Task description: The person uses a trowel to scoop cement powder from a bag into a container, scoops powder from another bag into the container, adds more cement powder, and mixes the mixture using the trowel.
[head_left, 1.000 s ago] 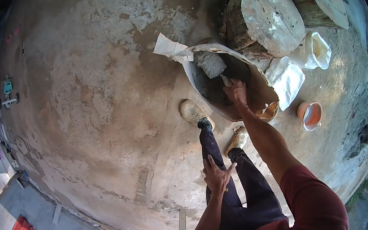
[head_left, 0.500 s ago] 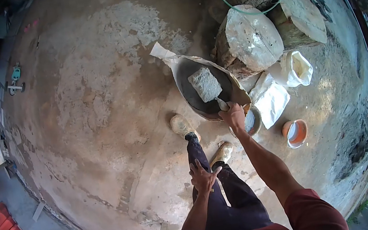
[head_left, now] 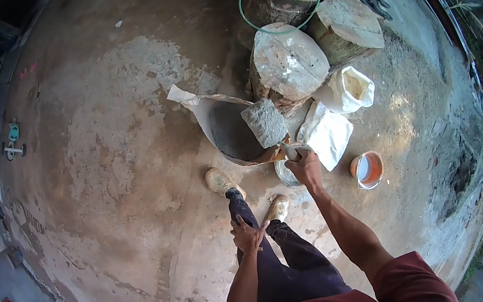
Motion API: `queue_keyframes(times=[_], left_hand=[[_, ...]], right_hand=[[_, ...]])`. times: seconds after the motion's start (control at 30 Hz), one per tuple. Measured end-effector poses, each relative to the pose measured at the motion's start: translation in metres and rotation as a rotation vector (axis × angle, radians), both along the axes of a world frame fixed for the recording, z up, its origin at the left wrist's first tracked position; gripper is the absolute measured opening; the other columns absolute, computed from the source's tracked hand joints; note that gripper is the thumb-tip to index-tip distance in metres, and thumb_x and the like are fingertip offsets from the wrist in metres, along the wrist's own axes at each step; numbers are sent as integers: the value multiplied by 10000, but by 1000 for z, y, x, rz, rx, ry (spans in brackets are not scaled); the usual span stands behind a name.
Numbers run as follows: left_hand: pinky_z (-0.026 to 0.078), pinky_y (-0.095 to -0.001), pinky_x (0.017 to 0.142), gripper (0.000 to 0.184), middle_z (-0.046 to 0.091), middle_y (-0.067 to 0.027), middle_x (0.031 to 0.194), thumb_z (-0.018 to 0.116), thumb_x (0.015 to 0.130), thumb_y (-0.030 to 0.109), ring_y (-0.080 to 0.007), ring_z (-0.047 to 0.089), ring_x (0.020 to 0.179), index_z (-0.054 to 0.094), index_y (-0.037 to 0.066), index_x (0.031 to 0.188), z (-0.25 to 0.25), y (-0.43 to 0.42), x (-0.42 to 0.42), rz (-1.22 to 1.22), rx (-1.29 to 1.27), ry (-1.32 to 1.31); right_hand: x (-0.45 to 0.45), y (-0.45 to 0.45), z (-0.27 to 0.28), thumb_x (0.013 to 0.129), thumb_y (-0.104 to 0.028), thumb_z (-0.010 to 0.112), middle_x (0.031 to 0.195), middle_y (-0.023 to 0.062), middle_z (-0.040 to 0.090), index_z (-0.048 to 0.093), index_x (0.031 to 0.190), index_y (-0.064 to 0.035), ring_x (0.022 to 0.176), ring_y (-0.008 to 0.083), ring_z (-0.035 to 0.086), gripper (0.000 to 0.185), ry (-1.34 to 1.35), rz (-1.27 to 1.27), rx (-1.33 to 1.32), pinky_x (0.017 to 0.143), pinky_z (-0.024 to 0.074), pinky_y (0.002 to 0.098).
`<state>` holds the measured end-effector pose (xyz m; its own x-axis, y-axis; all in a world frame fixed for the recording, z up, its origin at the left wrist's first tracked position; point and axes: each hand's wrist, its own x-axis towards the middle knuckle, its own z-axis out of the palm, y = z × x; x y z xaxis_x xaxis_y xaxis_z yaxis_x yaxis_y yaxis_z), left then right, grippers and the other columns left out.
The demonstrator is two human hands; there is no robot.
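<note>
My right hand [head_left: 305,169] is wrapped round the handle of a trowel [head_left: 293,151]. Its blade is covered by a heap of grey cement powder [head_left: 265,123], held over the right edge of an open paper cement bag [head_left: 205,117]. Dark grey powder [head_left: 232,130] lies inside the bag. Beneath my right hand is a bucket [head_left: 286,175], partly hidden, with something pale in it. My left hand [head_left: 248,235] rests with fingers apart on my left leg, holding nothing.
Cut logs [head_left: 290,59] stand beyond the bag, with a green hose [head_left: 243,10] looped over one. A white sack [head_left: 352,89], a flat white sheet [head_left: 326,132] and an orange bucket [head_left: 353,167] are to the right. A small tricycle [head_left: 14,138] stands far left.
My right hand has moved the loaded trowel from over the middle of the bag to its right edge, towards the bucket. My left hand stays on my leg. The view has shifted slightly.
</note>
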<state>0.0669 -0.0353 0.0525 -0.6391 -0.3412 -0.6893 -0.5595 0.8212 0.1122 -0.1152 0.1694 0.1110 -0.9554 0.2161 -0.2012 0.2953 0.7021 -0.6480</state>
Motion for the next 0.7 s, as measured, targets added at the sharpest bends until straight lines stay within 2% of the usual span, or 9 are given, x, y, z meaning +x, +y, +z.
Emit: queue_keyframes(times=[0.03, 0.07, 0.13, 0.17, 0.2, 0.27, 0.33, 0.57, 0.7], left_hand=[[556, -499, 902, 1194, 423, -209, 1425, 747, 633, 760, -422, 535, 1217, 344, 43, 1499, 1, -2, -1, 6, -11, 4], [558, -500, 896, 1183, 430, -209, 1414, 760, 630, 746, -425, 541, 1208, 357, 38, 1488, 4, -3, -4, 0, -15, 10], [539, -521, 923, 1151, 447, -211, 1396, 789, 640, 692, -437, 541, 1204, 354, 25, 1471, 6, -2, -7, 10, -6, -2], [517, -535, 947, 1142, 433, -215, 1421, 802, 646, 665, -437, 531, 1219, 339, 41, 1483, 2, -3, -4, 1, -12, 25], [501, -544, 963, 1132, 419, -221, 1444, 814, 643, 652, -435, 521, 1235, 343, 62, 1487, 6, -1, -8, -4, -21, -9], [486, -551, 976, 1135, 416, -217, 1456, 814, 639, 661, -431, 514, 1251, 347, 79, 1495, 1, -2, -11, -26, -48, -45], [481, -553, 983, 1140, 422, -208, 1458, 802, 640, 679, -422, 507, 1269, 349, 84, 1502, -6, -4, -13, -49, -75, -57], [470, -553, 1002, 1125, 427, -193, 1459, 800, 652, 666, -409, 504, 1282, 351, 87, 1505, -10, -4, -19, -141, -111, -100], [461, -558, 1014, 1127, 388, -193, 1489, 801, 663, 647, -415, 494, 1284, 325, 82, 1513, 4, -4, -22, -182, -92, -105]], right_hand=[[0, 5, 21, 684, -196, 759, 686, 172, 633, 687, 900, 23, 596, 264, 598, 316, -57, -14, -13, 645, 504, 401], [4, 9, 25, 684, -196, 759, 686, 172, 633, 687, 900, 23, 596, 264, 598, 316, -49, -53, 5, 645, 504, 401], [12, 29, 35, 688, -233, 767, 795, 232, 689, 720, 885, -10, 755, 408, 672, 302, -107, -98, -27, 742, 531, 487], [17, 34, 40, 696, -245, 750, 777, 233, 682, 711, 863, -8, 741, 415, 664, 293, -61, -130, 20, 729, 529, 488], [23, 44, 39, 670, -225, 761, 736, 205, 664, 690, 886, 12, 680, 355, 663, 329, -52, -162, 0, 668, 520, 439], [34, 58, 48, 672, -226, 732, 780, 229, 669, 696, 889, -8, 748, 416, 658, 310, -100, -234, 34, 704, 523, 466], [44, 72, 55, 678, -218, 711, 776, 234, 665, 692, 877, -9, 759, 430, 648, 289, -75, -265, 54, 715, 519, 484], [80, 109, 37, 689, -188, 676, 824, 264, 666, 701, 862, -27, 801, 453, 646, 238, -149, -430, -25, 746, 518, 514], [101, 114, -3, 700, -210, 683, 847, 260, 675, 715, 914, -34, 821, 449, 652, 279, -152, -518, -20, 761, 521, 507]])
